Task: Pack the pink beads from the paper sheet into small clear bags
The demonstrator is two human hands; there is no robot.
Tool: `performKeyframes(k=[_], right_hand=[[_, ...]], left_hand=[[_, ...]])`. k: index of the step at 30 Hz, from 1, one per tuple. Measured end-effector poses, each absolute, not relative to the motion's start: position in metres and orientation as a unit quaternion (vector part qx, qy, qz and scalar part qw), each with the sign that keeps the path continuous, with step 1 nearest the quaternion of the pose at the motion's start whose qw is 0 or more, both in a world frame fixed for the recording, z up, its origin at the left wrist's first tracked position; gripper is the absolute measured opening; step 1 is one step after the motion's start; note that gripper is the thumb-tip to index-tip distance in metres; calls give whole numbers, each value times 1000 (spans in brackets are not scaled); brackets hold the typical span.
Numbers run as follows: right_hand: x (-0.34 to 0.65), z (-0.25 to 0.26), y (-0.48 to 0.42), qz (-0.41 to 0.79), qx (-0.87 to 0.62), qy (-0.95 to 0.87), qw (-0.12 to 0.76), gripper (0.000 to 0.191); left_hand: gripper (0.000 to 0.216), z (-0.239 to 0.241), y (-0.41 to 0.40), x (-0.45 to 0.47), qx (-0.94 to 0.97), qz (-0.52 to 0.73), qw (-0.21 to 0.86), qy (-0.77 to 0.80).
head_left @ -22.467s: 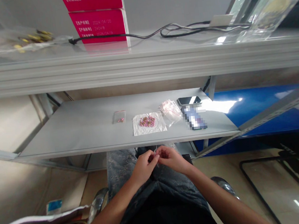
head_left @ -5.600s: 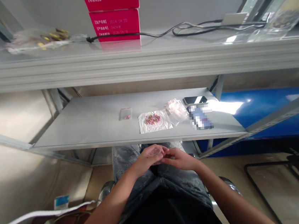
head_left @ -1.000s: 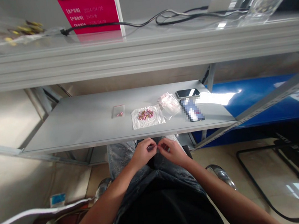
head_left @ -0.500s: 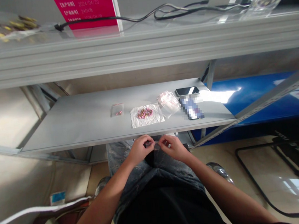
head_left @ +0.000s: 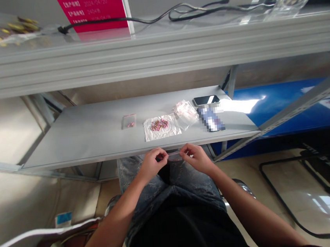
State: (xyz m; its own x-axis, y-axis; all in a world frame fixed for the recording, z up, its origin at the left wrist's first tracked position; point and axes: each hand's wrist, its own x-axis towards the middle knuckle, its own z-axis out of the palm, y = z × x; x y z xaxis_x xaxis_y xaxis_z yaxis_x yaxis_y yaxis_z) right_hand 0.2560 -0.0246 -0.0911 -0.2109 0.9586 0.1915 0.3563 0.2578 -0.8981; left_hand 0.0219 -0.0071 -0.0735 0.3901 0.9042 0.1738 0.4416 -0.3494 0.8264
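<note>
Wider gap: compared with half a second ago, the left hand (head_left: 153,163) and the right hand (head_left: 197,158) stand farther apart, and more of the small clear bag (head_left: 174,157) can be seen between them.
Left pinch: thumb and finger are closed on one end of this bag.
Right pinch: thumb and finger are closed on the opposite end, at nearly the same height.
Bag place: held in the air over the lap (head_left: 184,178), just in front of the near edge of the bench (head_left: 80,128).
Pink edge (head_left: 174,153): it runs almost straight from pinch to pinch. Whether the bag is open, or has something inside, I cannot tell.
Good handling: I would keep both pinches level and pull softly, with equal force, because so thin a bag may probably stretch or slip. It also seems wise to grip only the ends, so the middle stays free.
White wrapper (head_left: 149,136): it lies flat on the bench, with pink and gold beads (head_left: 159,124) in a heap on it.
Filled bag (head_left: 129,121): to the left of the wrapper, apart from it, with a few beads inside.
Loose bags (head_left: 187,114): a pile just to the right of the wrapper, near the phone (head_left: 202,100).
</note>
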Motion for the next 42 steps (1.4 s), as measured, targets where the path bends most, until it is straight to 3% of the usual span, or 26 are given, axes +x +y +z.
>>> performKeyframes(k=[14,24,35,42], right_hand=[[256,-86,-25,407,-459,-704,357,12],[249,-86,-31,381,-455,-728,344,14],[249,-84,-29,361,-456,-743,331,41],[249,-88,-29,376,-475,-738,297,53]], left_hand=[[8,-80,-16,27,732,381,352,442],[17,-88,-24,37,722,355,383,455],[19,-90,-20,34,699,346,418,466],[19,-91,-19,33,723,344,377,466]])
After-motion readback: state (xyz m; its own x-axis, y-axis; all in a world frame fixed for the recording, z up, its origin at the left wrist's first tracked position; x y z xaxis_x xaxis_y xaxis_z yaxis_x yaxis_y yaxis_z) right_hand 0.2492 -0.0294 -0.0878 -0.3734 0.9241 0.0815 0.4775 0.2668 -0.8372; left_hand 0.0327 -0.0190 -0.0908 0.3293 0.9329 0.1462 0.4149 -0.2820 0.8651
